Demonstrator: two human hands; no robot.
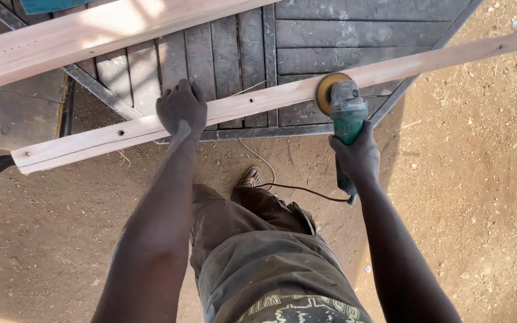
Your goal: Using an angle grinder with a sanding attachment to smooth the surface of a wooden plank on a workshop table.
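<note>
A long pale wooden batten (258,101) lies slanted across a dark slatted metal frame (306,45). My left hand (181,107) presses flat on the batten left of its middle. A green angle grinder (347,113) is gripped by my right hand (357,157), and its round yellow sanding disc (325,91) rests against the batten's near edge. The grinder's black cable (297,190) trails down across the dirt toward my legs.
A second, wider wooden board (91,33) lies on the frame at the upper left, with a teal object (49,5) at the top edge. Sandy dirt ground (480,179) surrounds the frame. My trousers and one sandalled foot (249,177) are below.
</note>
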